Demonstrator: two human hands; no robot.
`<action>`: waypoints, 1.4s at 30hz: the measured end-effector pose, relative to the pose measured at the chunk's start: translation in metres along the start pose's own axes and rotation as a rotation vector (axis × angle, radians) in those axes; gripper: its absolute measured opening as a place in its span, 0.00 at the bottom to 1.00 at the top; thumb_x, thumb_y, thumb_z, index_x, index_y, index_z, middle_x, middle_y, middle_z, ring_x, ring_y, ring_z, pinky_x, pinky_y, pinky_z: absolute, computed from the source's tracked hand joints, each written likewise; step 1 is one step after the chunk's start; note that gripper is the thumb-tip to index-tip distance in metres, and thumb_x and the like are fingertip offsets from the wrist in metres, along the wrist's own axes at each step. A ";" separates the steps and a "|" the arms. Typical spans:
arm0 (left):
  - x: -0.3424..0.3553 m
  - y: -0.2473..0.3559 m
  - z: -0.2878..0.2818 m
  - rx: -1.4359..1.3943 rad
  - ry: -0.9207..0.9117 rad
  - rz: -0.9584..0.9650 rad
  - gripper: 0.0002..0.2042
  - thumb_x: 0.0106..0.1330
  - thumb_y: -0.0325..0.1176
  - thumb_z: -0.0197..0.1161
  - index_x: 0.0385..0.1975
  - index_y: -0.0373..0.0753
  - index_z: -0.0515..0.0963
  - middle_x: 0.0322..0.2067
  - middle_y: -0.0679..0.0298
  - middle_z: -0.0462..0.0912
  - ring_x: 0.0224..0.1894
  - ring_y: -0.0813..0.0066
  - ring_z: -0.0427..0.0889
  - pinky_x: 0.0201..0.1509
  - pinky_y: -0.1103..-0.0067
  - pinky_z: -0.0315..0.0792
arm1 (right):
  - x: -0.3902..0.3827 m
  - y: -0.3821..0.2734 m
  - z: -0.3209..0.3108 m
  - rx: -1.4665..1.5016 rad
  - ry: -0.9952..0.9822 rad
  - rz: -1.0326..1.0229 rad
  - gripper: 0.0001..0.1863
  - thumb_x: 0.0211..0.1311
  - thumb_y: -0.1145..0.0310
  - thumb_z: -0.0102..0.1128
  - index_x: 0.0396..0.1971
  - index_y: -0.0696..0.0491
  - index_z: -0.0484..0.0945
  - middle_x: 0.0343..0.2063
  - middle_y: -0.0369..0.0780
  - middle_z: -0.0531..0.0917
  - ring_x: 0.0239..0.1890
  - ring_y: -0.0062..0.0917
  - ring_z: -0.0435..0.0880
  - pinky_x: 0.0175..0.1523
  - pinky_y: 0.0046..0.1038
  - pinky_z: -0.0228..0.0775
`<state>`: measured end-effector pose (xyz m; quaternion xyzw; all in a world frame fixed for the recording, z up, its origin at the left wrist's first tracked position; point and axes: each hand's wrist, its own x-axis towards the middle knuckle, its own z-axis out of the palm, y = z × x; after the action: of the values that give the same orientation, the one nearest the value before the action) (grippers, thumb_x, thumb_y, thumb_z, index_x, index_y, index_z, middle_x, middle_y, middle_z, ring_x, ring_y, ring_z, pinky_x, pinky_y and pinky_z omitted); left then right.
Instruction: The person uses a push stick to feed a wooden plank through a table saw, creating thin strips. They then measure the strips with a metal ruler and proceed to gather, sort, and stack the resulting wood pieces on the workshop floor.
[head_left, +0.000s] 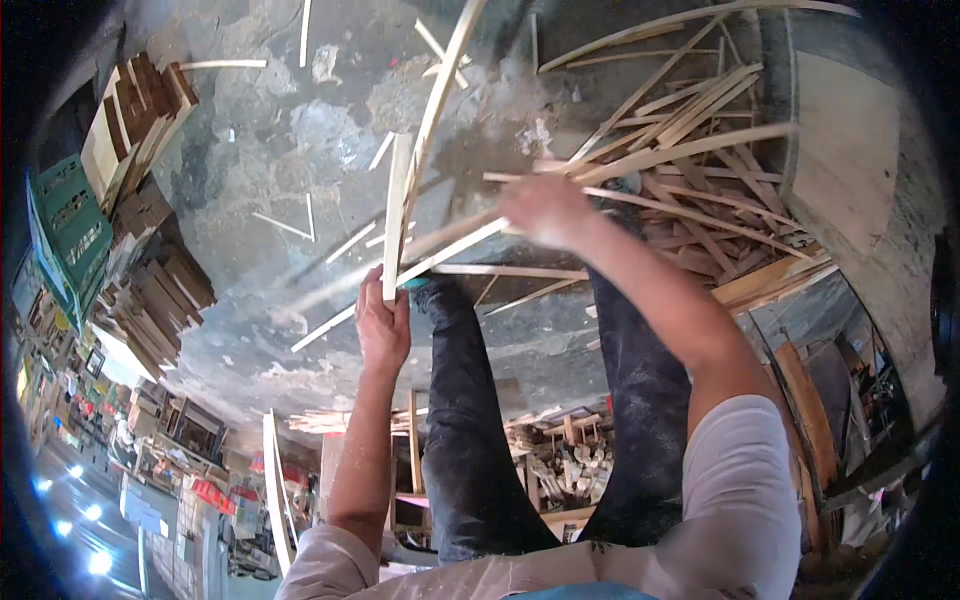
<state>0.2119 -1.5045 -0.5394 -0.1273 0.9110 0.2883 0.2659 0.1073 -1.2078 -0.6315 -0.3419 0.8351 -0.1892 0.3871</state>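
Left hand (383, 325): closed round the near end of a flat slat (397, 215), held upright-ish, far end pointing away over the floor (300, 130). Second, longer strip (440, 95) running just beside the slat toward the far edge; cannot tell whether the same hand holds it.

Right hand (543, 210): blurred, at the near edge of the scrap pile (700, 160); fingers seem curled on a thin strip (450, 250) crossing leftward toward the slat. Grip uncertain, cannot tell how firm.

Pile: loose offcuts, crossed and tangled, far right, beside a pale board (845, 150).

Stacks of dark and pale blocks (150, 250), far left, with a green crate (70, 225) beside them. Stray slivers scattered on the floor between.

Legs (470, 420) in dark trousers, planted among the strips.

Risks, judged:
- Splinters to bare palms from raw edges.
- Strip snagging in the tangle, dragging neighbours out and collapsing the pile toward the feet.
- Long strip whipping or snapping if bent.
- Slat slipping from a one-handed hold near its end.
- Tripping on slivers underfoot.
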 end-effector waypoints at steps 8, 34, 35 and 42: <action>-0.006 -0.004 -0.008 -0.026 -0.528 -0.131 0.18 0.64 0.39 0.68 0.45 0.36 0.71 0.29 0.41 0.81 0.37 0.33 0.80 0.37 0.54 0.73 | 0.005 0.004 -0.015 0.675 0.331 0.231 0.18 0.60 0.57 0.63 0.40 0.58 0.77 0.41 0.51 0.81 0.48 0.42 0.82 0.54 0.44 0.74; -0.332 -0.095 -0.164 0.087 -0.120 -0.877 0.08 0.57 0.31 0.55 0.29 0.31 0.69 0.14 0.60 0.72 0.13 0.68 0.75 0.17 0.69 0.69 | 0.017 0.123 0.028 0.805 1.174 1.194 0.15 0.61 0.59 0.65 0.34 0.57 0.81 0.30 0.48 0.82 0.39 0.44 0.82 0.45 0.40 0.73; -0.332 -0.092 -0.159 0.057 -0.093 -0.983 0.07 0.57 0.30 0.55 0.29 0.32 0.68 0.14 0.62 0.71 0.12 0.70 0.74 0.16 0.69 0.69 | -0.003 0.142 0.037 0.718 1.198 1.357 0.20 0.60 0.56 0.67 0.41 0.58 0.79 0.36 0.50 0.81 0.47 0.43 0.81 0.51 0.42 0.72; -0.333 -0.080 -0.114 -0.039 -0.050 -1.064 0.09 0.60 0.30 0.59 0.27 0.32 0.69 0.12 0.64 0.71 0.10 0.73 0.71 0.14 0.74 0.67 | -0.088 0.277 0.054 0.574 0.699 1.614 0.55 0.64 0.37 0.57 0.74 0.64 0.45 0.72 0.63 0.49 0.74 0.53 0.55 0.74 0.45 0.57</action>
<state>0.4710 -1.6095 -0.3111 -0.5698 0.7084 0.1334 0.3946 0.0724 -0.9546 -0.7803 0.5291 0.8107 -0.1543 0.1974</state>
